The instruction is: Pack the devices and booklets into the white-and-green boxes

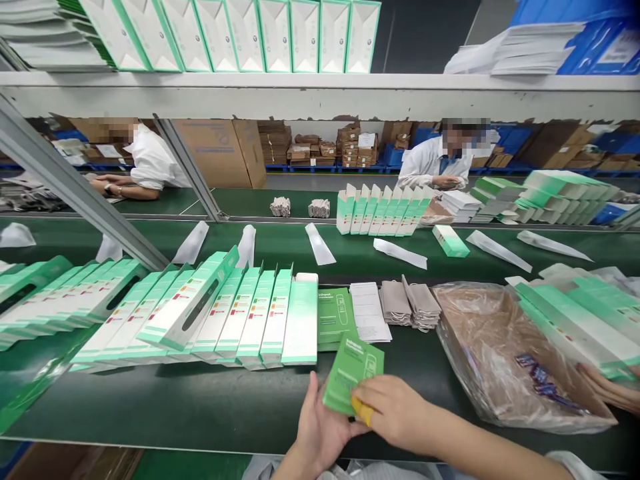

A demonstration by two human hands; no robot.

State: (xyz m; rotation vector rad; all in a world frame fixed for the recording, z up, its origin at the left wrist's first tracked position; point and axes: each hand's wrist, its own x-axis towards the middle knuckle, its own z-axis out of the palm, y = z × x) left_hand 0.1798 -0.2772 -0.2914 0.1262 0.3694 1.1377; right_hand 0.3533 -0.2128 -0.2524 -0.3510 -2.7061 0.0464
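A green instruction booklet (pixel 353 370), with a thermometer outline printed on its cover, is tilted between my two hands. My right hand (pixel 397 410) grips its lower right edge, a yellow cover on one finger. Under the lower left corner lies my left hand (pixel 323 430), palm up and thumb out to the side; the booklet hides its other fingers. Just beyond are more green booklets (pixel 334 312), folded white leaflets (pixel 370 312) and grey-beige folded pouches (pixel 407 303). To the left, white-and-green cartons (pixel 265 317) lean in a row, one lying across the others.
On the right, a plastic-lined cardboard tray (pixel 450 320) holds small dark packets (pixel 543 380); another person's hand (pixel 607 390) is by the green cartons there. White sleeves (pixel 320 243) lie on the belt behind. A shelf (pixel 320 97) runs overhead. Two people in white work opposite.
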